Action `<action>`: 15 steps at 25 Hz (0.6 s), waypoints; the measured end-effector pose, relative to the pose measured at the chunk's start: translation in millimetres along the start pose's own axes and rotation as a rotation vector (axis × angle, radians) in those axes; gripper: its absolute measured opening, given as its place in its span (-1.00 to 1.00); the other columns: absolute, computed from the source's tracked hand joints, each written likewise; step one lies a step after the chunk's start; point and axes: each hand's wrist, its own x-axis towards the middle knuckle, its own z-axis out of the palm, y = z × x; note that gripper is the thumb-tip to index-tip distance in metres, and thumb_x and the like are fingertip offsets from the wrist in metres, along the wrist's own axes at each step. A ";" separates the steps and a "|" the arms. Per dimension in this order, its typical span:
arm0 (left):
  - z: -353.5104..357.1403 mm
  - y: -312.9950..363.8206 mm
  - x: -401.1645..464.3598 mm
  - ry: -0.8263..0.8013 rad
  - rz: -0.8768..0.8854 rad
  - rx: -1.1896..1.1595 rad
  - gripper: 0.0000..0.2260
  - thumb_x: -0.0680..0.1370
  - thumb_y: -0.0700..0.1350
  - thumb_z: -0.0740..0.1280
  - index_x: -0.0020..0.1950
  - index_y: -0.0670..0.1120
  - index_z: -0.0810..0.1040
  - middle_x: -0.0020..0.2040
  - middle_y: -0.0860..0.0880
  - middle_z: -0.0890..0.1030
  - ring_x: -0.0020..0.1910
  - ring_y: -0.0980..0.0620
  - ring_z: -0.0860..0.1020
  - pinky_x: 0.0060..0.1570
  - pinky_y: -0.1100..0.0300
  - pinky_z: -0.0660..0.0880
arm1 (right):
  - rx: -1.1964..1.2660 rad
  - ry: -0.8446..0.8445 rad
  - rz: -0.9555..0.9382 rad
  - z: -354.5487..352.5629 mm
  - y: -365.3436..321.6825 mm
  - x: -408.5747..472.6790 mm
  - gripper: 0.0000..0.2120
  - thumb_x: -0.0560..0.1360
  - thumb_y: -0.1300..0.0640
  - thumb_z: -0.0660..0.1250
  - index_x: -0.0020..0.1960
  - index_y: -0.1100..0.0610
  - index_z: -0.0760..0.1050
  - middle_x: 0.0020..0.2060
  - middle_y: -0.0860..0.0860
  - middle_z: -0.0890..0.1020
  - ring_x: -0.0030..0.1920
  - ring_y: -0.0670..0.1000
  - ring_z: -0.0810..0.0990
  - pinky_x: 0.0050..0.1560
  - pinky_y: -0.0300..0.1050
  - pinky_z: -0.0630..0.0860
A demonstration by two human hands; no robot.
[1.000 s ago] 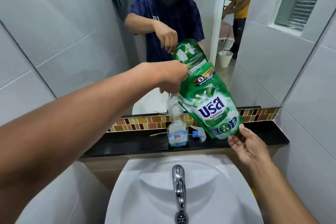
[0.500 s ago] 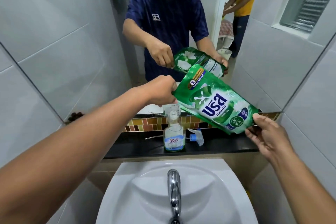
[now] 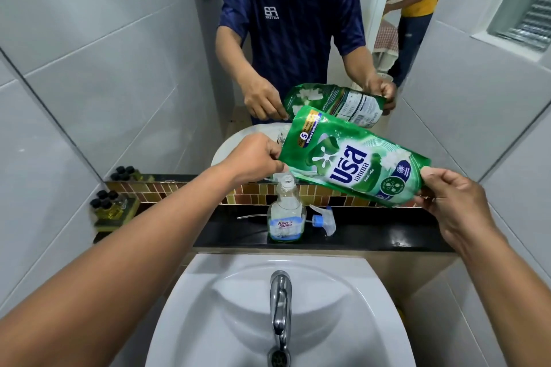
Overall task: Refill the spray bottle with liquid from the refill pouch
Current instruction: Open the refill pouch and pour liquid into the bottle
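A green refill pouch [image 3: 351, 158] lies nearly level in the air above the shelf. My left hand [image 3: 253, 158] pinches its top corner, directly over the bottle's mouth. My right hand [image 3: 456, 199] grips its bottom edge at the right. The clear spray bottle [image 3: 286, 214] stands upright and uncapped on the black shelf [image 3: 372, 235], with a little liquid at its base. Its white and blue spray head [image 3: 322, 219] lies on the shelf just right of it, its tube running behind the bottle to the left.
A white sink [image 3: 328, 307] with a chrome tap [image 3: 280, 301] sits below the shelf. Several small dark-capped bottles [image 3: 111, 207] stand at the shelf's left end. A mirror [image 3: 298, 39] behind reflects me and another person. Tiled walls close in on both sides.
The pouch has swung from nearly upright to almost level, as my right hand carried its bottom edge up and to the right. My left hand stays over the bottle's mouth.
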 end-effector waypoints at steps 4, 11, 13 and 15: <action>5.4 -10.7 -4.0 0.031 -0.031 -0.066 -0.71 0.47 -0.08 0.61 -0.17 -0.32 0.70 -0.32 -0.15 0.58 -0.30 0.03 0.45 -0.23 0.18 0.42 | -0.103 -0.037 -0.109 4.7 -11.0 -1.5 -0.85 0.61 0.19 0.37 -0.14 0.09 0.57 -0.39 -0.09 0.65 -0.45 -0.19 0.57 -0.39 -0.32 0.57; 12.3 -23.2 -2.1 0.050 -0.029 -0.118 -0.71 0.46 -0.08 0.62 -0.19 -0.32 0.70 -0.26 -0.30 0.67 -0.30 0.02 0.47 -0.21 0.12 0.53 | -0.215 -0.076 -0.193 6.8 -22.8 3.2 -0.85 0.60 0.14 0.39 -0.16 0.06 0.60 -0.29 -0.06 0.66 -0.25 0.00 0.59 -0.27 -0.25 0.61; 15.6 -26.8 -0.1 0.052 -0.026 -0.138 -0.71 0.46 -0.07 0.62 -0.17 -0.30 0.72 -0.21 -0.31 0.71 -0.30 0.01 0.49 -0.18 0.08 0.56 | -0.248 -0.087 -0.217 7.3 -27.1 3.6 -0.85 0.60 0.13 0.39 -0.15 0.06 0.60 -0.26 -0.02 0.67 -0.21 0.06 0.61 -0.24 -0.20 0.63; 18.6 -28.3 1.2 0.058 -0.035 -0.143 -0.73 0.47 -0.06 0.61 -0.14 -0.29 0.74 -0.16 -0.33 0.72 -0.30 0.01 0.50 -0.17 0.07 0.57 | -0.269 -0.093 -0.237 8.7 -31.7 2.5 -0.85 0.61 0.14 0.38 -0.14 0.07 0.60 -0.20 0.05 0.67 -0.16 0.11 0.63 -0.17 -0.08 0.67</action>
